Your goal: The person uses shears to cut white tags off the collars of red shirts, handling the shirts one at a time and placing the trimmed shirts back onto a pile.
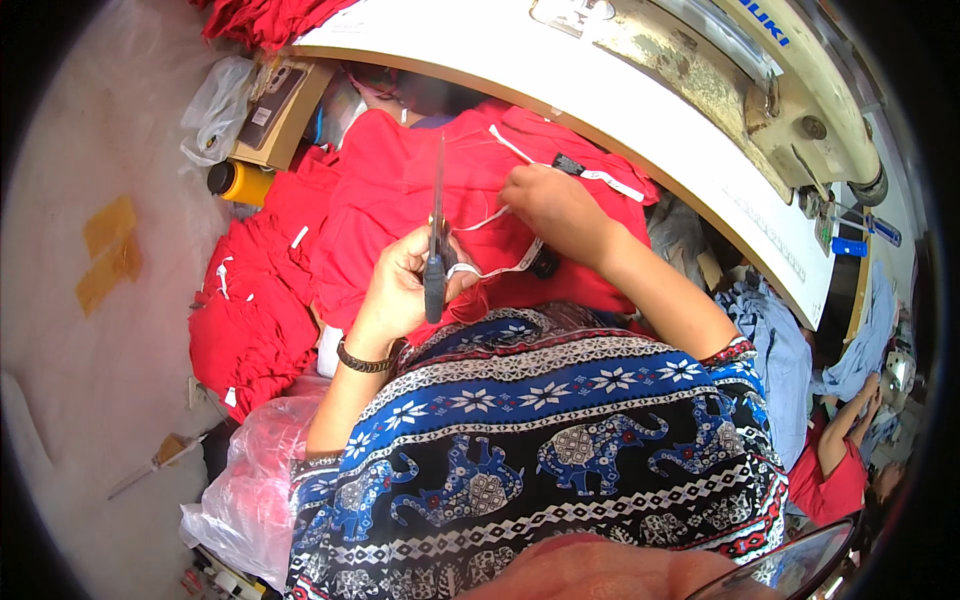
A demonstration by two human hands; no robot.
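Observation:
My left hand (402, 285) is closed round a pair of scissors (434, 285), seen edge-on with the blade pointing up and away from me. A narrow white tape (500, 271) bearing small black labels (543, 262) runs out from beside the left fingers. My right hand (560, 212) pinches the tape a little farther right, its fingertips partly hidden. Another stretch of the tape, with a black label (568, 164), lies beyond that hand. Beneath both hands, red fabric (375, 190) is spread over my lap.
A white sewing table (700, 130) with a sewing machine (825, 120) curves across the far right. A blue-handled screwdriver (882, 229) lies there. At left are piled red garments (250, 310), a yellow bottle (246, 184) and a plastic bag (250, 470). Another person (835, 465) sits lower right.

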